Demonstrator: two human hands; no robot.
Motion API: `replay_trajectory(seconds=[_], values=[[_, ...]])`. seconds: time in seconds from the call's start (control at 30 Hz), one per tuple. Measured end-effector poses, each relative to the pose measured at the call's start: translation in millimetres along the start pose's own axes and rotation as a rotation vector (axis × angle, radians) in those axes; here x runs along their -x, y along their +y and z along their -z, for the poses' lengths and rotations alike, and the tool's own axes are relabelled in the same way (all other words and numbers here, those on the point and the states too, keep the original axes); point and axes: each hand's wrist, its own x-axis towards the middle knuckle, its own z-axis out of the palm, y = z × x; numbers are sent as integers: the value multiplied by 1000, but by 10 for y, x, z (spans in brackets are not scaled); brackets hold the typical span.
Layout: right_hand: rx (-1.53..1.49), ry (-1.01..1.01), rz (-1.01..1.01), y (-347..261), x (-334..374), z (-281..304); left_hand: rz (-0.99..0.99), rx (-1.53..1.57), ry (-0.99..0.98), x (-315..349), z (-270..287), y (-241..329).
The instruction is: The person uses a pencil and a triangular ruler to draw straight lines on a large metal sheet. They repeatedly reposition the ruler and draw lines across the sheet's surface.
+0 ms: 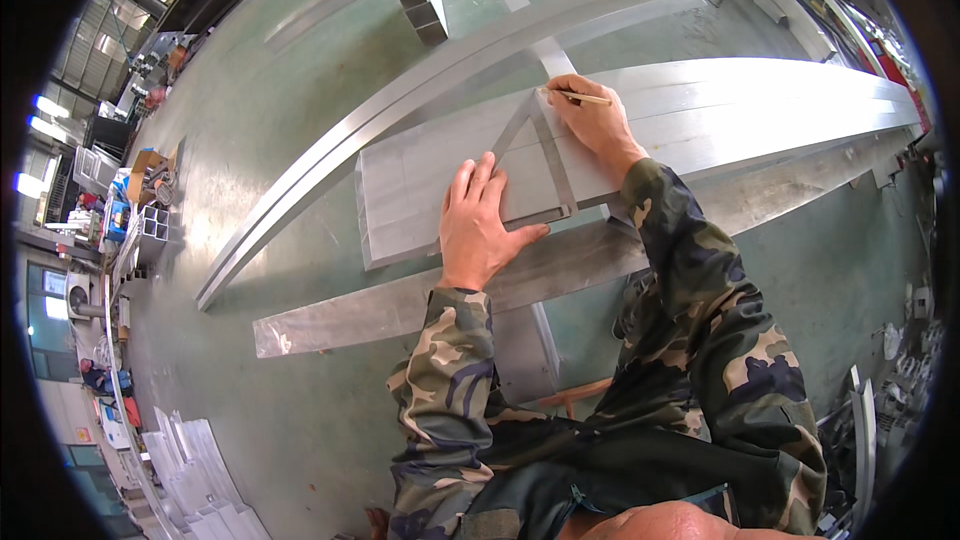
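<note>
Holds left hand [476, 225] flat, thumb spread, against a triangular square [553, 160] on broad aluminium profiles [415, 175]; farther out, pinches a pencil [588, 99] in right hand [597, 126] at the square's far corner. Seems partway through marking, with square set, stroke probably unfinished, any line too fine to tell.

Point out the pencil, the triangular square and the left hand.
Pencil [588, 98]: head view, middle of its shaft.
Triangular square [554, 157]: head view, its right-hand bar.
Left hand [476, 228]: head view, back of the hand.
</note>
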Motion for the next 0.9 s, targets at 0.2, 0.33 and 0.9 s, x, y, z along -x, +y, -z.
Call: replay_trajectory(seconds=[0.2,0.33,0.9], values=[[-13,-17,6,23,-16,5,-4,12,16,-10,-19,4],[-5,-48,35,34,-6,83,-3,-3,7,-36,-10,25],[28,-160,96,-218,651,477,16,-41,-26,-98,-29,-1]])
